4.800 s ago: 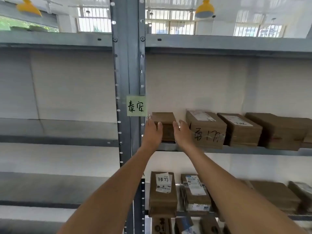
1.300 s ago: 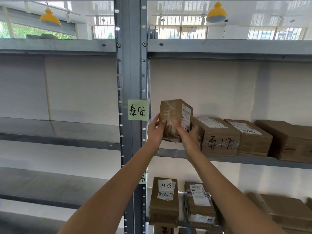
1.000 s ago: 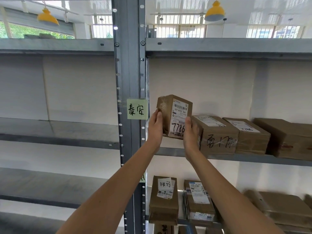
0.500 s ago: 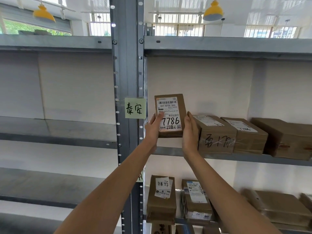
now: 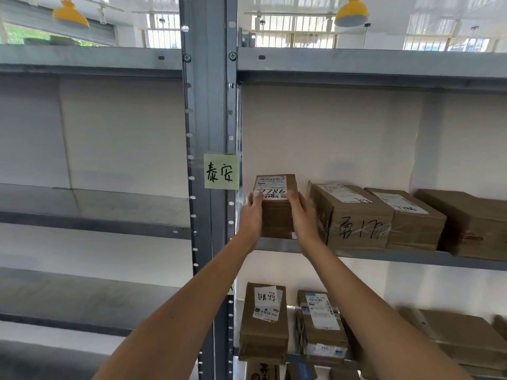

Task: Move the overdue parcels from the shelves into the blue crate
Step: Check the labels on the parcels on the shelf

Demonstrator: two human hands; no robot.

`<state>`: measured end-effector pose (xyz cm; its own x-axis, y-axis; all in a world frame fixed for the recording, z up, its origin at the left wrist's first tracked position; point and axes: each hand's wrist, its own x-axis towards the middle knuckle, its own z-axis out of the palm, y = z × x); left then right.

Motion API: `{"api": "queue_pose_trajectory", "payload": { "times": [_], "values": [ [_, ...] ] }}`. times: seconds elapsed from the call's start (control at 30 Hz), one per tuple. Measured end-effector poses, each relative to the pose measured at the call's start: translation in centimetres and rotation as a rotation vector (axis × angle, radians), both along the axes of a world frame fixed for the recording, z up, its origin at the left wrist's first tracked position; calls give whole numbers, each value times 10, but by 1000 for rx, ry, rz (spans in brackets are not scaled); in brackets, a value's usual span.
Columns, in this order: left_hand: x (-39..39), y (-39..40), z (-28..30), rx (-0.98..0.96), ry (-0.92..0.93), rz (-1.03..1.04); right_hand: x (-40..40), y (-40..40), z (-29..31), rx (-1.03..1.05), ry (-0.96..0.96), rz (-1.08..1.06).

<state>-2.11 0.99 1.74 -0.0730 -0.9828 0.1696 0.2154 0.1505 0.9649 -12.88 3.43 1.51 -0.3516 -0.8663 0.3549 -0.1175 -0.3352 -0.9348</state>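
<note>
Checking step: left hand [image 5: 252, 215] and right hand [image 5: 303, 218] each keep a grip on the sides of the labelled parcel [image 5: 275, 207], which sits at the shelf [image 5: 384, 256] edge. The blue crate is out of view; the next move calls for judging the label.

— What are the hands doing?
— The left hand [image 5: 251, 215] and right hand [image 5: 303, 218] hold a small brown cardboard parcel [image 5: 277, 207] by its sides, on the grey metal shelf [image 5: 411, 257]; its white label reads 7786.
— And beside it?
— A larger taped brown box [image 5: 354, 218] just to its right, a pale green handwritten note [image 5: 221, 171] on the grey steel upright [image 5: 208, 105].
</note>
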Motion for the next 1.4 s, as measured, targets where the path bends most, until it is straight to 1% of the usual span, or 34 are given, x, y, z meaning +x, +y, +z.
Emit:
{"api": "queue_pose_trajectory", "payload": {
  "times": [0.13, 0.3, 0.53, 0.6, 0.7, 0.77, 0.83, 0.9, 0.97, 1.03, 1.1, 1.17, 1.27, 1.33, 1.4],
  "values": [
    [1, -10, -5, 28, -74, -4, -5, -15, -5, 99, 9, 31],
    [1, -23, -12, 38, -87, 14, -7, -30, -15, 198, 19, 21],
    [2, -30, -16, 68, -80, 9, -1, -38, -22, 192, -2, 31],
    [1, -30, -16, 66, -78, 34, -1, -39, -21, 201, 0, 36],
    [-5, -29, -16, -19, -116, 129, -1, -36, -16, 223, 10, 28],
    [-11, -27, -17, -112, -195, 226, 1, -32, -13, 249, 34, 18],
    [-18, -21, -15, -212, -281, 314, 2, -27, -12, 260, 87, -45],
    [-25, -11, -8, -295, -362, 402, 3, -15, -8, 159, 145, -140],
    [-34, 0, -1, -487, -397, 483, 1, 3, -4, -51, 274, -247],
    [-47, 10, 3, -675, -386, 433, -6, 18, 0, -259, 400, -331],
    [-63, 22, 7, -724, -337, 312, -20, 31, 6, -377, 456, -392],
    [-80, 36, 12, -653, -257, 216, -41, 43, 13, -412, 458, -450],
    [-106, 53, 19, -357, -102, 52, -82, 57, 23, -367, 509, -652],
    [-121, 52, 22, -134, -27, -18, -111, 60, 25, -238, 501, -775],
    [-134, 45, 21, -1, -38, -53, -139, 57, 23, -54, 391, -752]
  ]
}}
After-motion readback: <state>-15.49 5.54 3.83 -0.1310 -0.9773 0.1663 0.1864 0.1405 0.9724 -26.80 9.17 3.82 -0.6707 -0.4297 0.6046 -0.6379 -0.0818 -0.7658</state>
